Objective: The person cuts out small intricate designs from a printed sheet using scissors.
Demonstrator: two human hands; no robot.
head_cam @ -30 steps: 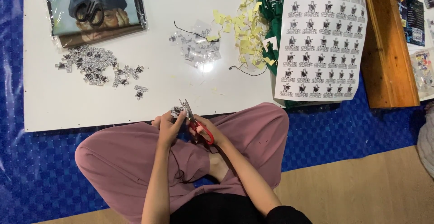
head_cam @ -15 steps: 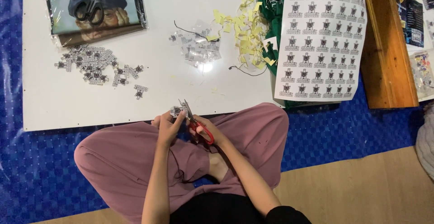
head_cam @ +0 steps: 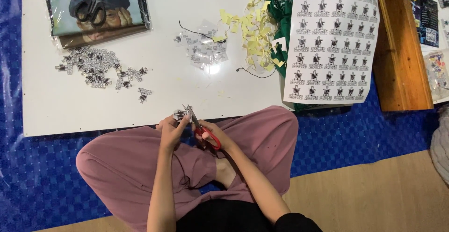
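A small sticker [head_cam: 179, 114] sits pinched in the left hand [head_cam: 172, 128] over the near table [head_cam: 154, 105] edge, between the blades of red scissors [head_cam: 200, 128] gripped by the right hand [head_cam: 216, 136]. A pile of cut stickers [head_cam: 96, 70] lies far left, yellow scraps [head_cam: 252, 28] beyond. A nearly full sheet [head_cam: 331, 40] at right suggests most cutting remains

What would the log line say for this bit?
right hand: holds red scissors | left hand: holds sticker at blades | white board: cut stickers
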